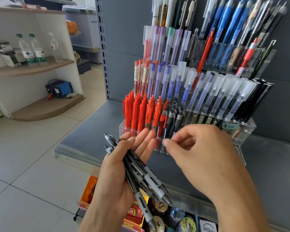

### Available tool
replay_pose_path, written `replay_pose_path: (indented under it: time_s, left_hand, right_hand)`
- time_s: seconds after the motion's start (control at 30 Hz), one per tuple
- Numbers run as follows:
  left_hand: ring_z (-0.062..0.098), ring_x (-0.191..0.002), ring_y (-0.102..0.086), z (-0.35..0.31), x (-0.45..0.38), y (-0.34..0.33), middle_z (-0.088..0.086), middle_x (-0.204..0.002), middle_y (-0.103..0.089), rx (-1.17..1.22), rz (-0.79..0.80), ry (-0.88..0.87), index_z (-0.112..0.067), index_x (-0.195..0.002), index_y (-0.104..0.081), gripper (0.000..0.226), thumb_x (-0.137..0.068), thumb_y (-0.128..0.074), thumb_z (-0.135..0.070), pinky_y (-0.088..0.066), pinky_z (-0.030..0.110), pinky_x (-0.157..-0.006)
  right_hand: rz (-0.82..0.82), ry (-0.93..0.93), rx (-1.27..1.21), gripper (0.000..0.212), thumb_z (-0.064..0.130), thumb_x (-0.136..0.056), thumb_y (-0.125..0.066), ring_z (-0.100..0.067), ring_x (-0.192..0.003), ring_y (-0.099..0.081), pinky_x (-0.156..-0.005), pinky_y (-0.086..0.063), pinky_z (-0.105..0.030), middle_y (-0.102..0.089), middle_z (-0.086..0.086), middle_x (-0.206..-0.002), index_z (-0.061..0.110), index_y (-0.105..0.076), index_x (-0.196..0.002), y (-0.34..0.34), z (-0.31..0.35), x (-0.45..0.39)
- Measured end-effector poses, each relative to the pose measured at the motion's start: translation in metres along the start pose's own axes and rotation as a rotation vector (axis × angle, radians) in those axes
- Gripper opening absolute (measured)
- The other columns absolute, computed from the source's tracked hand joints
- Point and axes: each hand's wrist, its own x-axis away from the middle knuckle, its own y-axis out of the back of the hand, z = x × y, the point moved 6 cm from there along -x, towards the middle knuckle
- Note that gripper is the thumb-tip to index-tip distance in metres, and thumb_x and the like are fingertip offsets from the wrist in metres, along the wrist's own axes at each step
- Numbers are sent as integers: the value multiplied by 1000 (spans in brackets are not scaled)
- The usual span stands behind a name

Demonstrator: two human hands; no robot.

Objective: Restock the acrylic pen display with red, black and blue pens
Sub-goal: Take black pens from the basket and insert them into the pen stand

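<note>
— Where are the black pens (141,171)?
— Lying across the left hand (119,168), thumb over them, fingers nearly straight.
— And the right hand (201,154)?
— Loosely curled, holding nothing, just before the acrylic display (241,131); beyond it, a tag (230,126) reads "¥1.0".

left hand (117,171) holding black pens (141,174), acrylic display (241,131)

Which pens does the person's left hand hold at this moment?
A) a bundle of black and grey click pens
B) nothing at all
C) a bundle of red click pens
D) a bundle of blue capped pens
A: the left hand holds a bundle of black and grey click pens across its palm, in front of the clear acrylic pen display.
</note>
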Motion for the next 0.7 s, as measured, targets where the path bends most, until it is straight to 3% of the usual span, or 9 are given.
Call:
replay_pose_path:
  time_s: [0.13,0.23,0.43,0.5,0.6,0.7]
  left_hand:
    - [36,-105,-72,6,0,-4,23,-116,-72,-5,48,49,-12,-128,-51,42,-87,-48,0,-59,54,-86]
    - [35,-109,-71,7,0,-1,21,-118,-72,-13,44,59,-12,-132,-51,38,-98,-39,1,-56,56,-87]
    - [33,-111,-70,12,4,-5,20,-119,-72,-91,94,104,-12,-132,-53,42,-95,-39,1,-53,55,-99]
    - [34,-111,-70,13,3,-4,20,-119,-72,-97,87,104,-12,-133,-53,45,-93,-39,2,-46,55,-105]
    - [35,-110,-71,13,1,-4,21,-119,-72,-55,69,96,-11,-132,-53,43,-95,-38,3,-42,54,-107]
    - [36,-111,-70,11,1,-4,22,-119,-71,-12,46,69,-9,-133,-54,42,-98,-36,4,-46,50,-108]
  right_hand:
    - [282,1,-116,16,46,-84,-76,8,-65,-66,-59,-52,-13,-72,23,-73,31,-73,-81,-26,16,10]
    - [356,-43,-190,17,47,-83,-78,4,-67,-68,-68,-56,-23,-74,19,-76,32,-70,-87,-36,8,5]
    - [527,-98,-344,25,31,-79,-85,-8,-81,-74,-94,-57,-42,-77,11,-84,33,-73,-101,-34,-5,7]
    - [539,-73,-348,26,33,-77,-84,-12,-83,-73,-95,-56,-44,-77,8,-85,36,-76,-101,-31,-5,8]
    - [569,-51,-371,19,26,-79,-79,-16,-78,-70,-87,-56,-37,-77,0,-87,42,-80,-90,-26,-4,9]
    - [590,-81,-372,11,27,-76,-77,-8,-70,-63,-76,-54,-33,-77,1,-79,33,-81,-84,-27,-7,10]
